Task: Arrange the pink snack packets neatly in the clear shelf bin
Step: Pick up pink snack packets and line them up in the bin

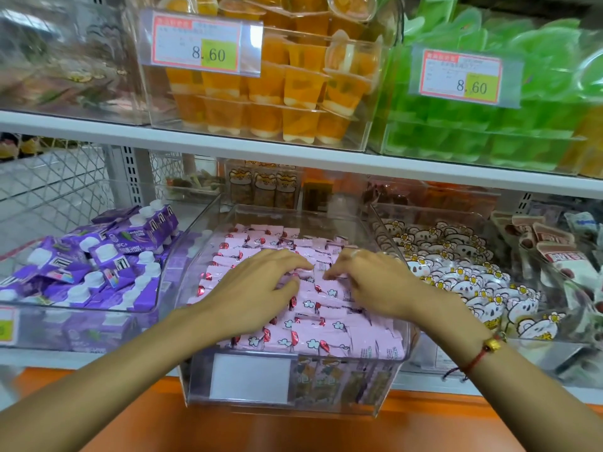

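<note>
The pink packets are seen lying in overlapping rows inside the clear bin, the near rows fairly even, the middle and far ones crooked. The left hand is laid flat, fingers extended, gripping nothing. The right hand fingertips are curled onto one middle packet; a true pinch cannot be confirmed.

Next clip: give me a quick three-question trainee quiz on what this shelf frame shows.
1. True or false: both hands rest on the pink snack packets in the clear plastic shelf bin.
2. Which goods fill the bin beside the left hand? A) purple pouches with white caps B) green jelly cups C) orange jelly cups
3. What does the right hand wear at its wrist?

Key: 1 true; 2 A, the purple pouches with white caps; 3 a red string bracelet with a gold bead.
</note>
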Motion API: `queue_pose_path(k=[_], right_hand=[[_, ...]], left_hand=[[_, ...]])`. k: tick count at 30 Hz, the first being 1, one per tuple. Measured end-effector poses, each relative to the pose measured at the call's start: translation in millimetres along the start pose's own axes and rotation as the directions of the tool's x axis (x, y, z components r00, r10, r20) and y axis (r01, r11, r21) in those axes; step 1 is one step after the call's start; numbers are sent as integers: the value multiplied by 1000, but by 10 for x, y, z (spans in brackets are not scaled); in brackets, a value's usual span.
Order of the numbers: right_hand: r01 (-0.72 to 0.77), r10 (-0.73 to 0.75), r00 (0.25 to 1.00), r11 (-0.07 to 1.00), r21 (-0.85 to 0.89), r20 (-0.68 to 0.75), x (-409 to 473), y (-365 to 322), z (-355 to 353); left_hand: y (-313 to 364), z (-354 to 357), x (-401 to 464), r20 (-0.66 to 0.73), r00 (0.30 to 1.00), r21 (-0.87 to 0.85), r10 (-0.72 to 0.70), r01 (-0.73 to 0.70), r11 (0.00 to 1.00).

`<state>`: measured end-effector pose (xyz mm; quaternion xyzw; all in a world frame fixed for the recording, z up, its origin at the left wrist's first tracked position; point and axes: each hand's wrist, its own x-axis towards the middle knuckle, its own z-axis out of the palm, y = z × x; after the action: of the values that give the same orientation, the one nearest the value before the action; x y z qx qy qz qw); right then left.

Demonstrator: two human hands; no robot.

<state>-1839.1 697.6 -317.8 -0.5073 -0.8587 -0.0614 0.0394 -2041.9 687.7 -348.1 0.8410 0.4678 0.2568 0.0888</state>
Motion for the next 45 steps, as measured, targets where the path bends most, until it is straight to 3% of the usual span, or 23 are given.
queue_pose_path(k=[4,6,9,14,18,23,27,32,38,41,45], right_hand=[[7,-9,999,999,48,48,25,35,2],[-13,22,998,983,181,-52,25,81,-25],[-67,120,971,967,244,-206,87,188,-74],[-170,187,982,944,282,-33,389,204,-75],[-160,146,986,967,199,86,557,133,28],[-159,161,987,971,180,6,544,100,144],[-201,200,979,954,223,24,542,124,86],[-231,251,964,953,196,-83,513,100,71],[-134,141,966,990,48,-215,473,51,107],[-77,148,925,975,208,-351,467,58,78],[-45,303,819,880,472,-487,435,61,-27]], left_hand=[[64,13,137,102,995,76,5,-13,997],[82,54,164,151,989,127,4,-24,992],[57,119,160,161,987,178,12,-41,983],[29,136,148,123,991,146,43,-61,987],[36,140,142,84,996,135,26,-37,990],[31,154,141,145,989,147,-20,-2,989],[11,176,152,213,975,194,-65,23,981],[-15,180,170,244,968,236,-50,-10,972],[-6,155,182,275,960,250,-53,-18,968],[-19,168,166,289,955,249,-69,-6,968],[-21,171,157,290,954,250,-76,1,968]])
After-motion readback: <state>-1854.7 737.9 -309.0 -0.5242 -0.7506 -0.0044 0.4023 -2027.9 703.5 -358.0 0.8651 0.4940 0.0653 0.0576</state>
